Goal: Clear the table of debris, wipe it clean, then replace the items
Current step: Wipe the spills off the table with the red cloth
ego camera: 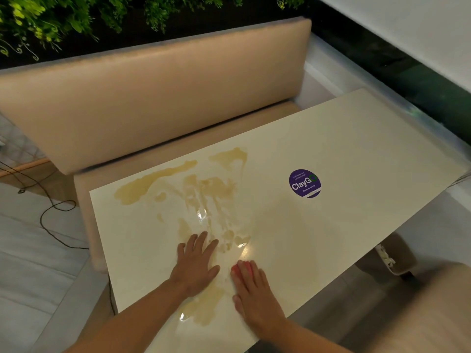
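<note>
Head view. The table (pixel 344 138) carries a brownish spill (pixel 193 192), smeared from the near edge out toward the far left corner; that diagonal is its long axis. My left hand (pixel 196 263) lies flat, fingers spread and holding nothing, on the spill's near part. My right hand (pixel 252 289) presses a pink cloth (pixel 240 269) to the table just right of the spill, fingers straight over it. Most of the spill lies ahead and left of the cloth, the left hand nearer it. A purple sticker (pixel 304 183) sits well to the right. Judgement: wiping is under way, with much left to do.
</note>
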Motion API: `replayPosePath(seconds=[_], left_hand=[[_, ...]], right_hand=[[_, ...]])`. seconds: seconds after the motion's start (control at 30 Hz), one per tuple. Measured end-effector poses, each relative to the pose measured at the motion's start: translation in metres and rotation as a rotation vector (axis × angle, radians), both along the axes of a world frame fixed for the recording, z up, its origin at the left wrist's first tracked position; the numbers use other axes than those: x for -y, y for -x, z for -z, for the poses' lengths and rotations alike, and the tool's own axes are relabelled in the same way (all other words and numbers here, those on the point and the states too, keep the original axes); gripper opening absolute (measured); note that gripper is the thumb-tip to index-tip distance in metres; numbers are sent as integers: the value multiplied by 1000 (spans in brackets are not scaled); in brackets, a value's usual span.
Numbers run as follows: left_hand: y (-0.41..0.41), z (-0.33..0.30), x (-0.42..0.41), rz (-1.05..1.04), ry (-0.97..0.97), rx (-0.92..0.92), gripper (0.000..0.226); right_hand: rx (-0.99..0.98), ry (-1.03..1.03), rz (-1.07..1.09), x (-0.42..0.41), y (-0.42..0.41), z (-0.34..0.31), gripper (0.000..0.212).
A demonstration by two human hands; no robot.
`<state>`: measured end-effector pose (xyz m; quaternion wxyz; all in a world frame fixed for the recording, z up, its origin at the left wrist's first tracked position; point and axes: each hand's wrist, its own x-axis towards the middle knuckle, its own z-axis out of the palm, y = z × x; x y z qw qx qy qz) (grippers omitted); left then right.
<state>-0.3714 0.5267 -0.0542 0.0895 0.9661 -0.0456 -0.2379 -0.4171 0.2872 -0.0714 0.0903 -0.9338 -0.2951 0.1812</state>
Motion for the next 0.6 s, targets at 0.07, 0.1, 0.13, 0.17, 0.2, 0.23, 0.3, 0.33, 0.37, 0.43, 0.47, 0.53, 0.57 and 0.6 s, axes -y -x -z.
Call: replayPosePath(seconds=[0.07, 0.1, 0.13, 0.17, 0.2, 0.23, 0.3, 0.33, 0.37, 0.43, 0.47, 0.53, 0.57, 0.6], left_hand=[[0, -1, 0, 3, 4, -5, 82], [0, -2, 0, 1, 10, -5, 85], [0, -3, 0, -1, 11, -6, 87], [0, -3, 0, -1, 9, -9, 88], [0, -3, 0, -1, 5, -14, 88], [1, -3, 1, -3, 1, -16, 87], [1, -3, 0, -5, -4, -17, 82], [1, -3, 0, -6, 0, -19, 81], [1, -3, 0, -7, 6, -20, 81], [1, -3, 0, -7, 11, -16, 78], [1, -4, 0, -1, 13, -15, 75], [0, -6, -3, 21, 11, -2, 74], [-1, -7, -5, 29, 8, 8, 78], [-1, -8, -8, 26, 9, 19, 83]], right_hand=[[-29, 1, 13, 4, -34, -5, 64], [-50, 11, 74, 3, -55, -9, 63], [-36, 24, 154, 2, -77, -11, 63], [-27, 39, 232, 1, -98, -14, 64], [-32, 53, 297, -1, -116, -17, 67], [-43, 67, 339, -3, -129, -19, 70], [-49, 87, 376, -8, -138, -19, 74], [-44, 78, 386, -12, -133, -16, 73], [-33, 62, 380, -14, -123, -16, 70], [-6, 17, 295, -16, -92, -11, 65], [-12, -9, 242, -15, -72, -7, 65], [-19, -22, 148, -10, -31, 1, 68], [-17, -12, 112, -8, -13, 4, 71], [-7, 5, 77, -6, 0, 6, 73]])
